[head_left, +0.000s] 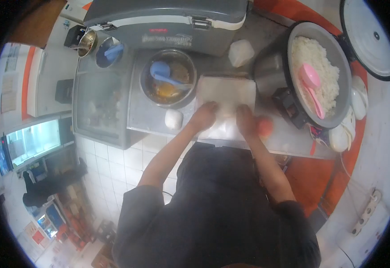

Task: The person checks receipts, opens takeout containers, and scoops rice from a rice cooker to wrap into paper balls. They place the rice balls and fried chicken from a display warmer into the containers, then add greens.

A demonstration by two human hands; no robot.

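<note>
A dark shirt [221,214] fills the foreground, its sleeves ending above two bare forearms that reach forward to a metal counter [293,145]. The pale wrapping sheet [226,90] lies flat there, straight ahead of the body, between a metal bowl [146,91] and a big pot [271,62] of rice [315,56]. The left hand [204,116] is at the sheet's left side, fingers bent inward; the right hand [246,119] is opposite, fingers pointing forward. Haze and glare hide the fingertips, so I cannot tell whether either hand pinches the sheet or merely presses on it. The step in hand looks like folding or smoothing the near part of the sheet; the next move would seem to call for both hands working evenly, keeping the edges together. One white packet [174,119] sits just left of the work, another white bundle [241,53] beyond it. A blue ladle [160,70] rests in the bowl, a pink scoop [310,77] on the rice, and a blurred red thing [265,127] is just beside the right hand.
</note>
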